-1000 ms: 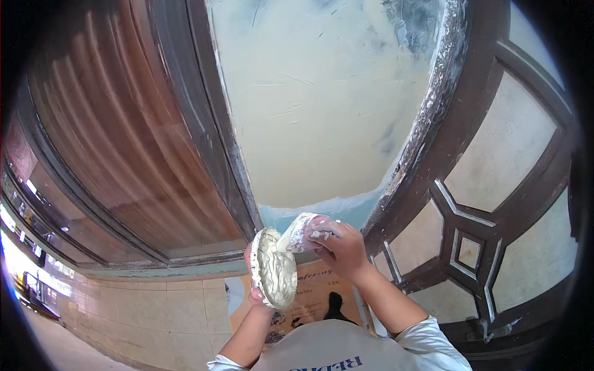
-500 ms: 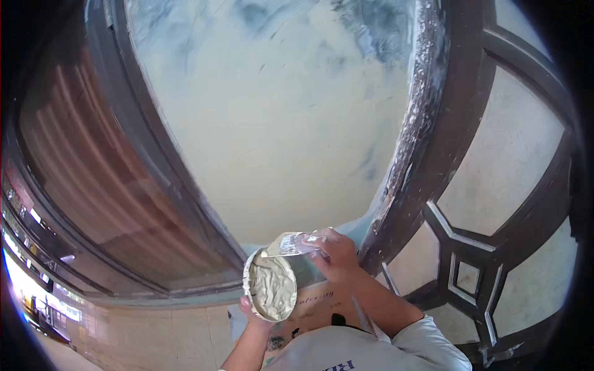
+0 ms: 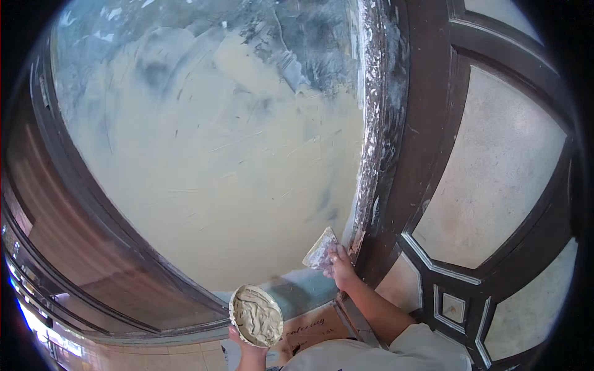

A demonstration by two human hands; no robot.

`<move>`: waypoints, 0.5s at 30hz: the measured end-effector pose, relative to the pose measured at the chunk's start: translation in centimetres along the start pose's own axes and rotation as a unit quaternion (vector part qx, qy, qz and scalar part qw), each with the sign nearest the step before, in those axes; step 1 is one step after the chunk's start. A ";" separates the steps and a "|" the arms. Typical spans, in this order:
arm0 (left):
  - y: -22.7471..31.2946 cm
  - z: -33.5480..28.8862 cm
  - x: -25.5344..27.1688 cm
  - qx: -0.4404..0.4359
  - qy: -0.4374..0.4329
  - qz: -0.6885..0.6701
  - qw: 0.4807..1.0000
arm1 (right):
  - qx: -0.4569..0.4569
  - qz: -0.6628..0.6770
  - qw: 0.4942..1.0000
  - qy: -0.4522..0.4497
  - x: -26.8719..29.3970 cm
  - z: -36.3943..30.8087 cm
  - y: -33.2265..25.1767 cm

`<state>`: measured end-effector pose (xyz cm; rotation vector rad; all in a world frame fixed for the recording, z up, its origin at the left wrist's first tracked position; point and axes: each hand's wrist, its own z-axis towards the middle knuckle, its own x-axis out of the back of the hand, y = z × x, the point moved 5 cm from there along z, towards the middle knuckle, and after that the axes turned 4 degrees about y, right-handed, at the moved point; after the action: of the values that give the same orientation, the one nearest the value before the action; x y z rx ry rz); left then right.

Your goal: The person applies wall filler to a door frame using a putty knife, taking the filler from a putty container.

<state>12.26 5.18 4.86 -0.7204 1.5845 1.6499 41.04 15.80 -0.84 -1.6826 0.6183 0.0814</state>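
Note:
My right hand grips a putty knife whose wide blade is smeared with pale putty. The blade points up, close to the lower right part of a wall panel coated in cream putty over grey-blue. I cannot tell whether it touches the panel. In my left hand is a round tub, tilted so that its opening shows. Thick cream putty with ridges and swirls lies inside it. The fingers under the tub are mostly hidden.
A dark frame post with flaking white patches edges the panel on the right, beside a dark panelled door. On the left stands a dark-framed window. Printed cardboard lies below, on a tiled floor.
The putty knife has left the tub's rim and moved right and up toward the panel's lower right edge. My view has turned, showing more of the upper panel.

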 end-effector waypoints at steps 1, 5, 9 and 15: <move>-0.4 0.0 0.3 0.004 0.009 0.003 1.000 | -0.004 -0.014 1.000 0.001 0.9 0.4 0.4; -1.5 0.2 0.3 0.014 0.034 0.012 0.999 | 0.102 -0.038 0.994 0.023 1.8 3.3 -2.5; -1.2 0.9 0.9 0.016 -0.006 0.020 1.000 | 0.276 -0.233 0.932 0.029 -1.5 2.6 -14.9; 0.7 -0.1 1.2 0.001 -0.007 0.019 1.000 | 0.535 -0.545 0.641 0.083 -11.7 -6.0 -32.0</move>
<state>10.98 5.23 4.35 -0.6804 1.5986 1.6758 43.41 16.73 33.71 -0.6154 -0.3359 -1.1240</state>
